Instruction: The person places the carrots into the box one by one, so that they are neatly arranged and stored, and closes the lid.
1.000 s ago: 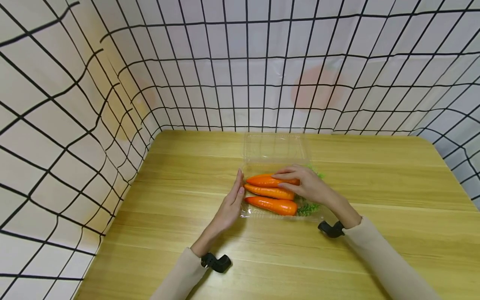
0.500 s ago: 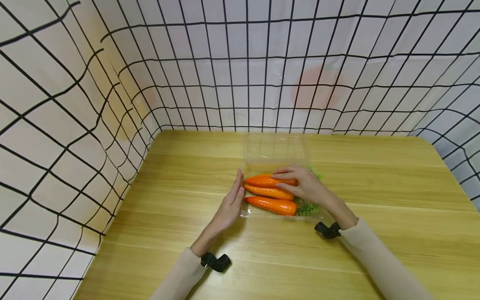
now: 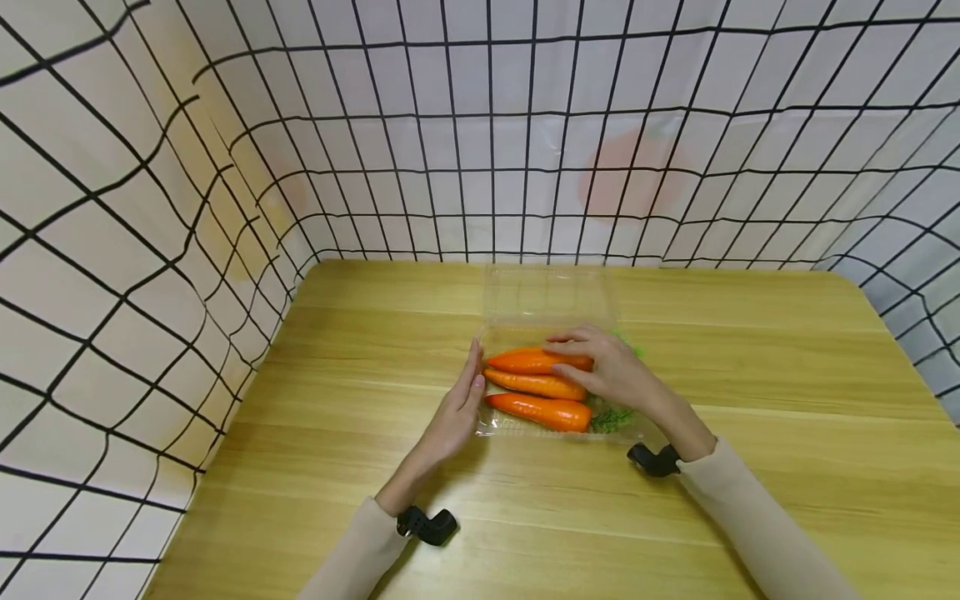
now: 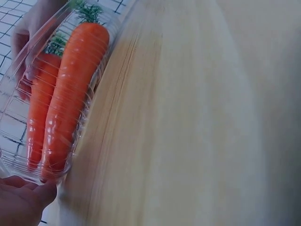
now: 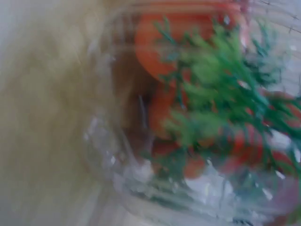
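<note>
A clear plastic clamshell box point(image 3: 492, 423) holds three orange carrots with green leafy tops point(image 3: 612, 419) at the right end. My left hand point(image 3: 452, 412) rests against the box's left end, fingers extended along its wall. My right hand point(image 3: 617, 371) grips the far carrot point(image 3: 516, 361), its fingers over the far side and thumb on the near side. The middle carrot point(image 3: 525, 383) and near carrot point(image 3: 542, 412) lie beside it. In the left wrist view the near carrot point(image 4: 77, 89) shows through the clear wall. The right wrist view is blurred, with green leaves point(image 5: 211, 89) in front.
The box's open lid point(image 3: 547, 296) lies back toward the far edge of the wooden table point(image 3: 360, 350). Black wire grid point(image 3: 487, 133) stands behind and at both sides. A black wrist device sits on each arm.
The hands and carrots hold nearly the same place throughout. The right forearm has shifted slightly left, and the whole head view has shifted a little.
</note>
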Available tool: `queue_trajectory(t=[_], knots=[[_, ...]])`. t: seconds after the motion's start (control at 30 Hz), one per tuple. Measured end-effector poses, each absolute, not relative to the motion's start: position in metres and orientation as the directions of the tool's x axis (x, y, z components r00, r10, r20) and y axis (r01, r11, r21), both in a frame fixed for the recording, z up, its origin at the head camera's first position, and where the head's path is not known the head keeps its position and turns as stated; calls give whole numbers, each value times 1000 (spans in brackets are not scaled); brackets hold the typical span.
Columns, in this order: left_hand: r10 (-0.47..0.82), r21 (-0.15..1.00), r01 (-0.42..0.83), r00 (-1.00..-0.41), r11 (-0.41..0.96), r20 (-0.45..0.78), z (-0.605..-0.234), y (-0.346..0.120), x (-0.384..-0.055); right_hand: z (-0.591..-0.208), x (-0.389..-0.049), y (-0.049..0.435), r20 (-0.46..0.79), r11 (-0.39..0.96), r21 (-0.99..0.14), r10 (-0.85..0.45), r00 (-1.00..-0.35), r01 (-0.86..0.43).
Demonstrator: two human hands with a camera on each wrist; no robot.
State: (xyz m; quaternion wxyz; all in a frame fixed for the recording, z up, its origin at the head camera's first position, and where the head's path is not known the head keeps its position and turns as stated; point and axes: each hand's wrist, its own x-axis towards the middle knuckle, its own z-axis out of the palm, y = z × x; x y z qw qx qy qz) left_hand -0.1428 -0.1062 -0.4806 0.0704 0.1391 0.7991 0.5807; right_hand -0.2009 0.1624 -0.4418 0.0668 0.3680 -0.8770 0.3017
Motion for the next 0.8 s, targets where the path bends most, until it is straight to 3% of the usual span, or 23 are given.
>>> queue_trajectory(t=[0.37,0.8], knots=[[299,945,124,-954,303,29,-479,-108,-140,-426,-192,189,416,548,-498,-530,-739,-673],[310,934,131,-951,331,24,-478,-110,-139,-430,-197,220,413,562,-579,-422,-807,-591]])
